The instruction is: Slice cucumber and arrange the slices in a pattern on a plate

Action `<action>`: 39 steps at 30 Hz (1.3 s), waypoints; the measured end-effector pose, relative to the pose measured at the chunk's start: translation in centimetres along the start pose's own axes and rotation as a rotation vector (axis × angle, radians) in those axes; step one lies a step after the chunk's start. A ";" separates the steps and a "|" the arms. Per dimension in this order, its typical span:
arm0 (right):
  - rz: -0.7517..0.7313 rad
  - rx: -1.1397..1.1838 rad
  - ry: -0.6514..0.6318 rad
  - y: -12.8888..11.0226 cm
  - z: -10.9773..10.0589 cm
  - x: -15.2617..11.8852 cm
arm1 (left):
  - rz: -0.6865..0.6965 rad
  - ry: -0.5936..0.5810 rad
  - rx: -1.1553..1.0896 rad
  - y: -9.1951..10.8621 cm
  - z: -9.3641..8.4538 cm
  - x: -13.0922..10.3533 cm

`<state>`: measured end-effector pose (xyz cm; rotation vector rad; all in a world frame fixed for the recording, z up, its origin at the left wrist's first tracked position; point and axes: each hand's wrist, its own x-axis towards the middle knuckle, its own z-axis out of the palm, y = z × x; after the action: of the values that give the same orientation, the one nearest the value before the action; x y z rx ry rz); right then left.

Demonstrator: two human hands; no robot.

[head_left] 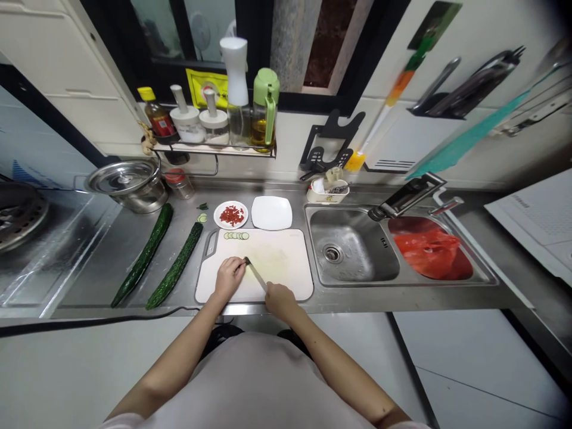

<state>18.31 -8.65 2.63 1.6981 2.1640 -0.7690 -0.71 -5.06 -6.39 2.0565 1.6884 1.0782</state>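
Note:
My right hand (280, 301) is closed around the handle of a knife (258, 275), whose blade points up and left across the white cutting board (290, 253). At the blade's tip, the closed fingers of my left hand (229, 277) pinch a small dark green piece (247, 260), which looks like cucumber; its far side is hidden. A short row of cucumber slices (236, 236) lies near the board's top left edge. To the left of the board rest two long items, a cucumber (176, 265) and another cucumber (145, 256).
Behind the board stand a plate of chopped red pieces (232, 214) and a white plate (271, 213). The sink (353, 244) is on the right, with a red plastic bag (429, 250) in its second basin. A steel pot (129, 185) and a bottle rack (214, 148) are at back left.

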 end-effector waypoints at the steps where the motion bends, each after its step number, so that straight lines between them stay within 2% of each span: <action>1: 0.002 0.000 0.005 0.3 -0.3 -0.2 | -0.004 -0.006 0.008 0.1 -0.1 0.1; 11: 0.162 -0.084 0.192 1.9 -1.8 -0.3 | -0.043 0.019 0.022 0.7 -0.5 0.1; 16: 0.162 -0.101 0.264 2.0 -1.6 0.2 | -0.151 0.185 -0.014 1.1 -1.0 0.8; 18: 0.143 -0.119 0.292 2.1 -1.5 0.3 | -0.153 0.218 -0.020 1.6 -1.5 1.7; 20: 0.125 -0.138 0.312 2.2 -1.4 0.5 | -0.095 0.160 0.004 2.3 -1.8 2.7; 26: 0.078 -0.167 0.327 2.5 -1.8 0.7 | 0.025 -0.161 0.108 3.7 -1.7 5.3; 30: 0.077 -0.171 0.304 2.9 -1.7 0.7 | 0.005 -0.237 0.046 3.7 -0.9 5.8; 34: 0.093 -0.164 0.305 3.6 -1.3 0.6 | -0.108 -0.189 -0.047 3.4 0.0 6.0; 39: 0.163 -0.143 0.291 4.7 -1.2 0.3 | -0.474 -0.024 -0.214 2.2 0.8 6.6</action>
<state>22.82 -6.94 2.34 1.9812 2.1621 -0.3331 1.74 0.65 -3.07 1.4322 1.8273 1.0119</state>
